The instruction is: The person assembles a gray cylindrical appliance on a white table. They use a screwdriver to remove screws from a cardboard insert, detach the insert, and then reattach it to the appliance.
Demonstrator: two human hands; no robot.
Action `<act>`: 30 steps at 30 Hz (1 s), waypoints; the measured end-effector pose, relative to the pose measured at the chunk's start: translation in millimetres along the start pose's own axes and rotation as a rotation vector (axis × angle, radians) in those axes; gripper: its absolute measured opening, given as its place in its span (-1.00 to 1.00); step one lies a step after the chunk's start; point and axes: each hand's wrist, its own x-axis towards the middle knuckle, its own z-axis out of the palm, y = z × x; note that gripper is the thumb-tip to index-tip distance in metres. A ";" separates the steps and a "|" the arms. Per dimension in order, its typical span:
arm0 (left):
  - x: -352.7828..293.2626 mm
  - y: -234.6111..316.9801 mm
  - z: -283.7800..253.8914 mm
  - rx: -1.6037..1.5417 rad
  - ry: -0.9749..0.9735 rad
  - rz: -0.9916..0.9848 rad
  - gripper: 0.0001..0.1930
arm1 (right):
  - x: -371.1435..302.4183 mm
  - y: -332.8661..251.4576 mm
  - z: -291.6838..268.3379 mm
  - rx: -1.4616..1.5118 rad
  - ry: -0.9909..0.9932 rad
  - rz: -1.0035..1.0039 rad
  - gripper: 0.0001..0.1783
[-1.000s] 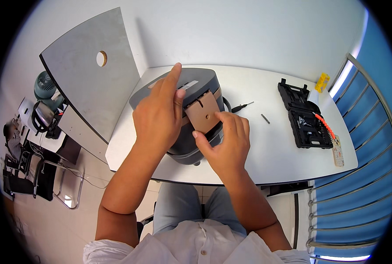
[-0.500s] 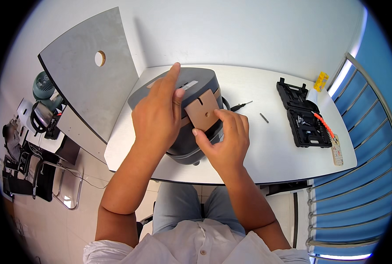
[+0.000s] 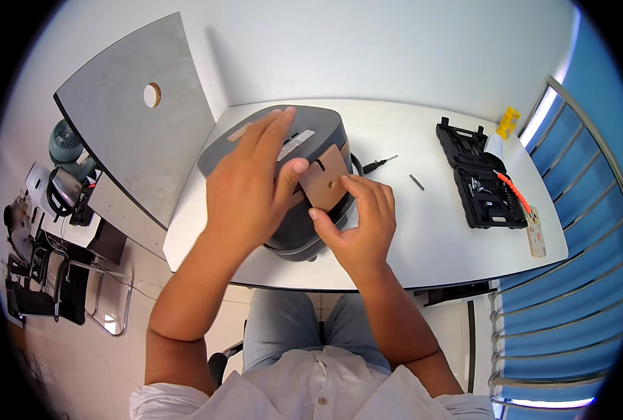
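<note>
A dark grey rice cooker (image 3: pixel 325 121) stands on the white table in front of me. Against its front side is a flat copper-coloured panel (image 3: pixel 323 183) with a slot and a small round hole, slightly tilted. My right hand (image 3: pixel 364 220) grips this panel by its right and lower edges, thumb below and fingertips at the side. Over the cooker's lid lies my left hand (image 3: pixel 245 185), fingers stretched out and thumb apart, its thumb tip close to the panel's upper left corner. Whether that thumb touches the panel I cannot tell.
Right of the cooker lie a screwdriver (image 3: pixel 376 166) and a small grey rod (image 3: pixel 416 182). An opened black tool case (image 3: pixel 492 203) with an orange flexible shaft (image 3: pixel 513 192) lies farther right, beside a remote control (image 3: pixel 536 234). A grey partition (image 3: pixel 140 133) borders the left.
My left hand has shifted slightly down, its thumb now spread toward the panel. The panel has turned a little, still in my right hand. The whole view has shifted slightly.
</note>
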 end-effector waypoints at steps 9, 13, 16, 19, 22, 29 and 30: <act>41.9 -105.1 4.7 -0.113 -0.438 -0.371 -0.25 | -29.6 38.2 15.1 0.342 -0.013 0.262 -0.42; 52.6 -126.8 18.6 -0.098 -0.587 -0.457 -0.14 | -38.3 43.8 28.8 0.567 -0.038 0.457 -0.35; 52.1 -125.3 21.9 -0.082 -0.562 -0.457 -0.09 | -38.8 44.0 27.7 0.692 -0.046 0.562 -0.32; 50.0 -124.4 23.1 -0.081 -0.549 -0.454 -0.08 | -39.3 45.2 27.9 0.683 -0.049 0.549 -0.33; 48.8 -123.9 22.8 -0.042 -0.551 -0.450 -0.09 | -40.8 39.9 31.6 0.645 -0.022 0.536 -0.38; 47.2 -119.2 23.3 -0.032 -0.525 -0.454 -0.10 | -44.2 38.7 31.3 0.550 -0.032 0.560 -0.45; 47.0 -118.5 22.9 -0.027 -0.521 -0.456 -0.11 | -45.1 44.9 28.6 0.559 -0.076 0.524 -0.43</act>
